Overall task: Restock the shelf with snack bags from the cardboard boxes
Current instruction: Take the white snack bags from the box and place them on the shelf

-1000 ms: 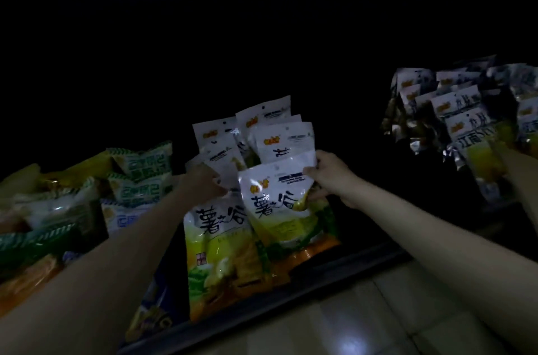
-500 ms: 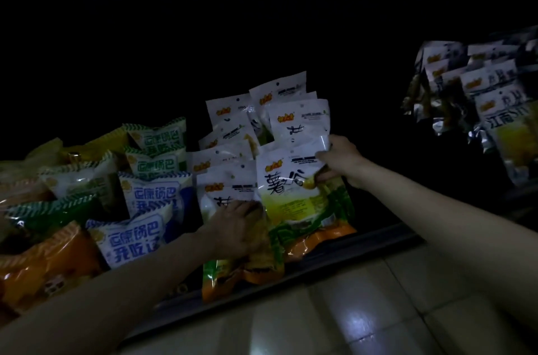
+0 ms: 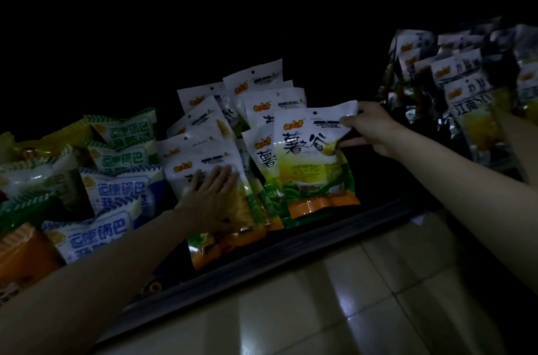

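— Where's your right hand (image 3: 368,127)?
— Mid-frame, pinching a bag (image 3: 311,162) by its top corner, over the shelf (image 3: 291,247); your left hand (image 3: 214,197) lies flat, fingers straight, on the front bag (image 3: 203,168) beside it.

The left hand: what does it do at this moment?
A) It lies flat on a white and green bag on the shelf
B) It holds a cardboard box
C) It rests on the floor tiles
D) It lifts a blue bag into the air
A: the left hand lies with straight fingers on the bag, which stays on the shelf.
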